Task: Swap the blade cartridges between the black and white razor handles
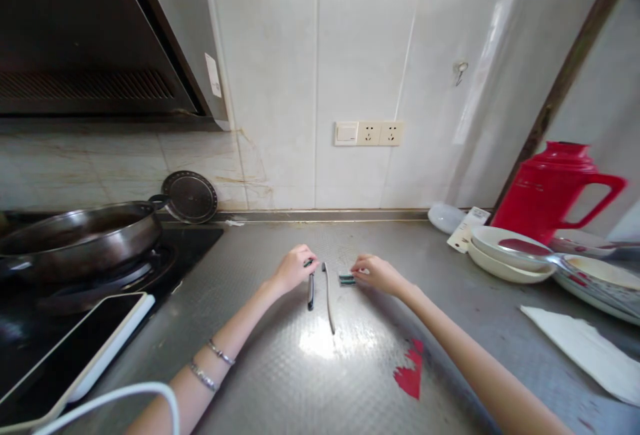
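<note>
Presently: left hand (295, 268) closed on a small dark-green piece (308, 262), right hand (379, 275) at striped green pieces (346, 279)

Far left of the left hand, and nearer the wearer: a phone (75, 348) with a dark screen, a white cable (117, 390) curving beside it. Beyond the phone, a metal pan (95, 238) on a black stovetop (193, 248); a dark round disc (190, 196) leans on the wall, farther back than the left hand.

Left hand: thumb and fingers pinch the dark-green piece (its exact shape is mostly covered). Two bracelets (203, 376) on that forearm. Just below its fingertips lies a slim dark pen-like item (311, 294). Between the hands, a thin strip (329, 302) with a dark tip, lying lengthwise.

Right hand: fingers drawn together at the right end of the striped green pieces; whether they grip or only touch, cannot tell. Nearer the wearer than this hand, a torn red scrap (413, 372) on the metal counter (260, 368).

Well right of the right hand: stacked bowls (510, 265), a red jug (550, 185) behind them, white paper (583, 348) nearer the wearer.
</note>
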